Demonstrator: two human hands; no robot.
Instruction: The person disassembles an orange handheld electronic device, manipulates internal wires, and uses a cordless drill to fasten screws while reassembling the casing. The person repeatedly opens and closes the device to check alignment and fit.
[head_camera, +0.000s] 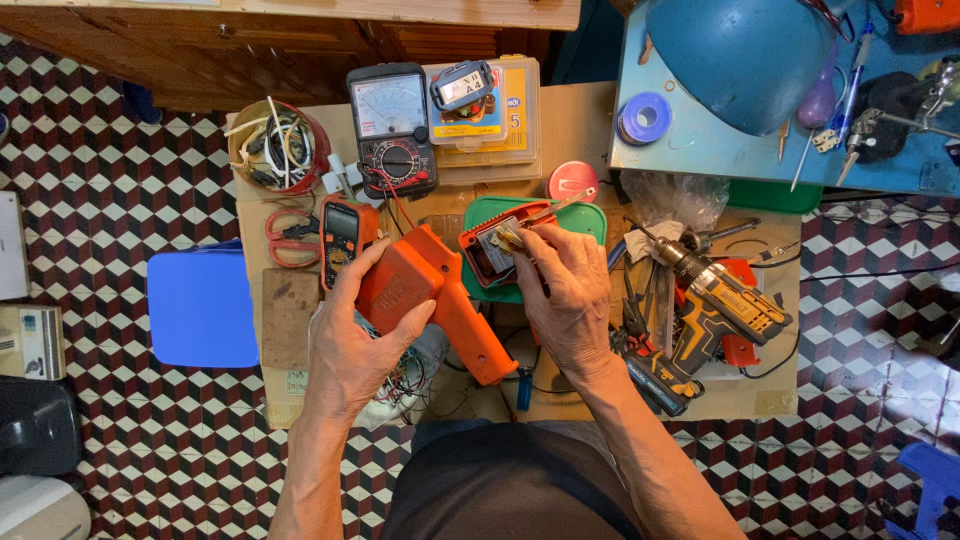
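left hand (352, 335) wrapped around one orange power tool (430, 295) at desk (570, 130) centre | right hand (565, 285) pinching thin tool (545, 215) at its open end | two multimeters (392, 130), one cordless drill (715, 300) right edge

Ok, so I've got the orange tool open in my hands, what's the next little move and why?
Probably keep the left hand clamped round the orange tool and ease the metal tool in your right hand slowly at the open head. The housing is open with parts exposed, and the tool is resting only partly on the green lid, so it could twist.
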